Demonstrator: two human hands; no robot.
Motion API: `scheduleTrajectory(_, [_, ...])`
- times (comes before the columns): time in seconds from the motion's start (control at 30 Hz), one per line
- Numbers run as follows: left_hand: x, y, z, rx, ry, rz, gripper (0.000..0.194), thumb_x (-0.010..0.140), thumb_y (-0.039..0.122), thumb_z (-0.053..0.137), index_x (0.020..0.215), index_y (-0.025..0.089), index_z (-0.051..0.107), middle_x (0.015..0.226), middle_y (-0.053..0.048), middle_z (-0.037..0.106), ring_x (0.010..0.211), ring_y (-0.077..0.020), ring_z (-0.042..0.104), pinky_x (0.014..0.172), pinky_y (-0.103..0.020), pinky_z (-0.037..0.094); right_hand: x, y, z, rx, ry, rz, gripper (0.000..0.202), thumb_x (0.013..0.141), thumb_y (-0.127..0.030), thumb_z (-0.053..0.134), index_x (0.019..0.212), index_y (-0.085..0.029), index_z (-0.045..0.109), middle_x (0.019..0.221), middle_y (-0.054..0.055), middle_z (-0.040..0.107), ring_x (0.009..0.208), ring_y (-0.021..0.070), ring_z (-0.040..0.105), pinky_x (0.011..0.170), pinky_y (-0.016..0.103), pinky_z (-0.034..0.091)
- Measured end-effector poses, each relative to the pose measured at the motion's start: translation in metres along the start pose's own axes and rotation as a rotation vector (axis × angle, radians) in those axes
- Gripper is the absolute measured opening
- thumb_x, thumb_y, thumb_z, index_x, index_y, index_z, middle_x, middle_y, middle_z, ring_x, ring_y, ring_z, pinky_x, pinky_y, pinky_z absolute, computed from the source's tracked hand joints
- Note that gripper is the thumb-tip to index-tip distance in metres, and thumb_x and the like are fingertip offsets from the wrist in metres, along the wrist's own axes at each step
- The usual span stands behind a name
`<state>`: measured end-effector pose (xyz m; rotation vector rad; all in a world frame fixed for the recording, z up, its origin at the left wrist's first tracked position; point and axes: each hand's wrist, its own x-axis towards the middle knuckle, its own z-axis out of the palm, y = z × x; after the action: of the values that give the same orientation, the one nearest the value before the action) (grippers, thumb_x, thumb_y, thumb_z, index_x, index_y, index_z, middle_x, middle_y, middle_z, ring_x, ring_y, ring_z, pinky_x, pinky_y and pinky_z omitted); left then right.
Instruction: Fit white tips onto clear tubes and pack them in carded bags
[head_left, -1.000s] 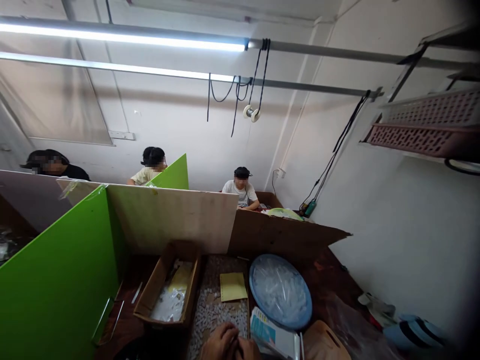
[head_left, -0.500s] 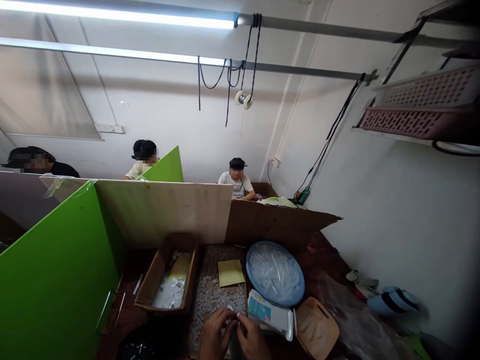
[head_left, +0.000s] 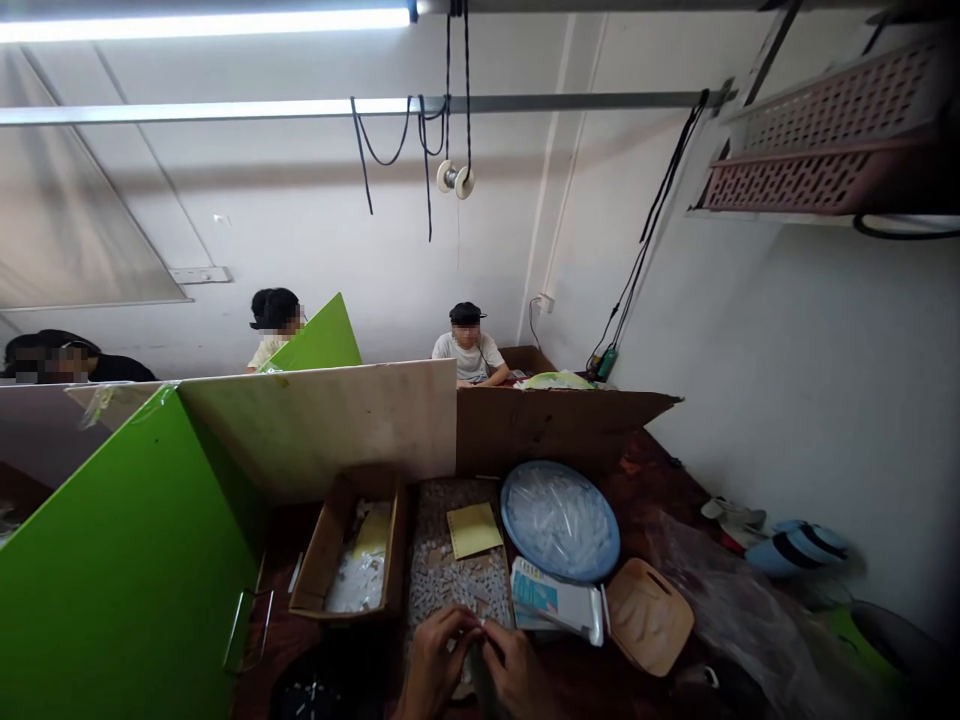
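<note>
My left hand [head_left: 439, 652] and my right hand [head_left: 514, 668] meet at the fingertips near the bottom middle, both closed in a pinch. Between them shows a bit of a small white piece [head_left: 481, 622]; its kind is too small to make out. Many small whitish pieces [head_left: 442, 578] lie just beyond my hands on a brown cardboard surface, with a yellow paper pad [head_left: 474, 530] resting there. Right of the hands is a white and teal packet [head_left: 555, 603]. Farther back stands a round blue basin [head_left: 505, 520] holding clear plastic bags.
A cardboard box [head_left: 304, 597] with white pieces stands left, near a green partition [head_left: 112, 560]. At right are a tan plastic tray [head_left: 679, 610], crumpled clear plastic [head_left: 720, 600] and a light-blue rolled item [head_left: 795, 548]. Co-workers sit beyond the white panel [head_left: 322, 425].
My view has shifted, so the table things sit farther right in the picture. Both hands stay together in a pinch; the small piece between them barely shows.
</note>
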<state>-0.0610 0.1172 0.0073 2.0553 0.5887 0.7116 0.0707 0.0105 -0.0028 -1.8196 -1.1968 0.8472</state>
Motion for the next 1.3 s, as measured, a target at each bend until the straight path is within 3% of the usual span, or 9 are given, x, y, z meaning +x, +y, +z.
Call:
scheduleTrajectory(0.13, [0.0,-0.004,-0.004,0.019,0.012,0.032,0.034,0.102,0.04,0.052,0.085,0.02,0.074,0.082,-0.007,0.077,0.078,-0.0182,0.075,0.074,-0.024,0.059,0.003,0.0,0.004,0.007,-0.013,-0.017,0.046,0.1,-0.046,0.037,0.095,-0.02,0.075,0.088,0.011,0.079,0.082,0.0263,0.072,0.077,0.034,0.05])
scheduleTrajectory(0.3, [-0.002,-0.018,0.0,0.108,0.064,0.1,0.03,0.102,0.032,0.048,0.092,0.022,0.075,0.087,-0.009,0.079,0.081,-0.0197,0.076,0.075,-0.025,0.06,0.01,0.006,0.011,-0.005,0.017,-0.015,0.047,0.099,-0.049,0.038,0.103,-0.023,0.077,0.094,0.012,0.08,0.09,0.0288,0.073,0.081,0.036,0.053])
scheduleTrajectory(0.53, [0.002,-0.028,0.003,0.209,0.146,0.164,0.028,0.101,0.031,0.049,0.088,0.025,0.074,0.079,-0.006,0.078,0.071,-0.0179,0.076,0.068,-0.022,0.06,0.02,0.008,0.02,-0.023,0.077,-0.005,0.04,0.094,-0.05,0.049,0.092,-0.026,0.08,0.081,0.01,0.076,0.08,0.0289,0.071,0.077,0.037,0.055])
scheduleTrajectory(0.77, [0.002,-0.02,0.003,0.21,0.2,0.157,0.019,0.1,0.028,0.056,0.095,0.023,0.074,0.09,-0.007,0.08,0.083,-0.0189,0.079,0.076,-0.024,0.062,0.028,0.014,0.026,-0.023,0.082,0.011,0.039,0.088,-0.048,0.051,0.093,-0.021,0.079,0.075,0.01,0.076,0.07,0.0283,0.069,0.071,0.038,0.054])
scheduleTrajectory(0.9, [0.007,-0.013,0.003,0.189,0.229,0.166,0.022,0.101,0.032,0.054,0.098,0.024,0.075,0.091,-0.007,0.081,0.083,-0.0189,0.079,0.076,-0.024,0.062,0.027,0.014,0.019,-0.002,0.074,0.006,0.05,0.095,-0.05,0.04,0.105,-0.021,0.079,0.097,0.015,0.081,0.09,0.0323,0.074,0.084,0.041,0.055])
scheduleTrajectory(0.97, [0.01,-0.008,0.001,0.17,0.24,0.17,0.026,0.102,0.036,0.053,0.094,0.024,0.075,0.087,-0.006,0.08,0.079,-0.0183,0.078,0.073,-0.023,0.062,0.025,0.008,0.013,0.012,0.076,-0.002,0.051,0.097,-0.051,0.039,0.108,-0.02,0.079,0.103,0.017,0.081,0.096,0.0339,0.074,0.088,0.043,0.055])
scheduleTrajectory(1.1, [0.012,0.005,-0.005,0.123,0.229,0.126,0.03,0.103,0.037,0.052,0.09,0.022,0.075,0.083,-0.006,0.079,0.076,-0.0168,0.076,0.071,-0.022,0.061,0.019,-0.012,0.002,0.079,0.06,-0.037,0.05,0.101,-0.051,0.039,0.103,-0.018,0.076,0.095,0.015,0.079,0.09,0.031,0.073,0.083,0.04,0.054])
scheduleTrajectory(1.3, [0.011,0.021,-0.016,0.016,0.141,-0.041,0.024,0.102,0.031,0.053,0.099,0.02,0.074,0.098,-0.008,0.077,0.094,-0.0194,0.073,0.088,-0.03,0.058,0.02,-0.032,-0.01,0.189,0.029,-0.032,0.047,0.102,-0.053,0.039,0.09,-0.017,0.067,0.084,0.008,0.071,0.083,0.0228,0.065,0.076,0.031,0.048])
